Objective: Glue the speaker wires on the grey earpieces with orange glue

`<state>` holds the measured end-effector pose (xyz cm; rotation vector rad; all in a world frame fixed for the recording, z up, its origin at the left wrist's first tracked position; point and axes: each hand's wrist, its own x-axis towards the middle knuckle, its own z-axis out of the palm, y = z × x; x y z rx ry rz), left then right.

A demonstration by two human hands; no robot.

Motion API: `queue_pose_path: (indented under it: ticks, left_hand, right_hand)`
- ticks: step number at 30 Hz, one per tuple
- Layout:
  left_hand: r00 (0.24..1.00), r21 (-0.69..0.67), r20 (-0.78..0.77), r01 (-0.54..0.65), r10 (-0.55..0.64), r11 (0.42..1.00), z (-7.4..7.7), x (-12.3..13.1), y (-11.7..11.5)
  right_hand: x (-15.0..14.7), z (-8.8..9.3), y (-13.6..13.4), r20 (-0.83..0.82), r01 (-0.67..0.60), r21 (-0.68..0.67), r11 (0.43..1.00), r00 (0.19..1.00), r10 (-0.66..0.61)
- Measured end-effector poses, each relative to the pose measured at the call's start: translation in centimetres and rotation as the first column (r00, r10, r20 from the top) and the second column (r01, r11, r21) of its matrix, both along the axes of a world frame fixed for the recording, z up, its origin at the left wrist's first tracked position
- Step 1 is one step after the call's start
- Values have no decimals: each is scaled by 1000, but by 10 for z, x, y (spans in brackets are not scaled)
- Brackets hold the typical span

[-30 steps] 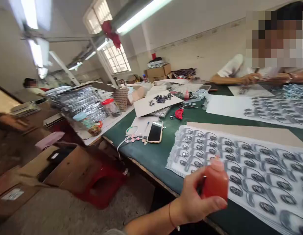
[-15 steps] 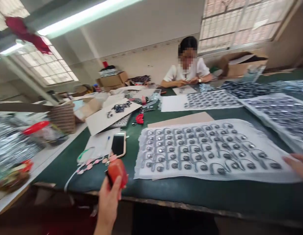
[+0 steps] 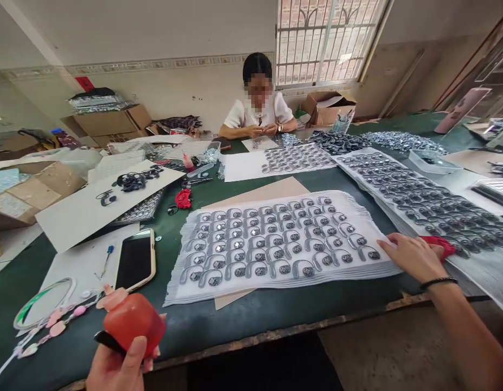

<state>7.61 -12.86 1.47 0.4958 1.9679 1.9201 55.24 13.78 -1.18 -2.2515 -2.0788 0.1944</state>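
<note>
One red bottle [image 3: 139, 320] sits clamped in the left hand's [image 3: 121, 364] fingers, near the phone [image 3: 134, 260] — the right hand [image 3: 416, 255] touches the sheet [image 3: 373, 231], red cloth [image 3: 446, 246] against it — whether those fingers grip, I cannot tell.

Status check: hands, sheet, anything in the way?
Left hand gripping red bottle. Right hand at right end of white sheet, red cloth against it, grip unclear. Dark pieces in rows on the sheet, uncovered. Phone just beyond bottle.
</note>
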Motion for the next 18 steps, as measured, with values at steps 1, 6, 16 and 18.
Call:
queue_pose_path:
  ticks: [1,6,16,18]
  left_hand:
    - [1000,10,7,9,-9,1000,2,5,4]
    - [981,83,34,190,-193,978,2,57,43]
    - [785,98,-161,615,-598,782,-7,149,102]
    - [751,74,-236,646,-617,759,-10,147,102]
  right_hand:
    - [-2,2,-4,-15,-6,43,999,1000,7]
    - [-71,27,-48,-191,-247,358,900,924,330]
    - [-217,39,-82,-631,-667,577,471,2,776]
    - [-215,31,-75,-714,-690,537,485,-66,697]
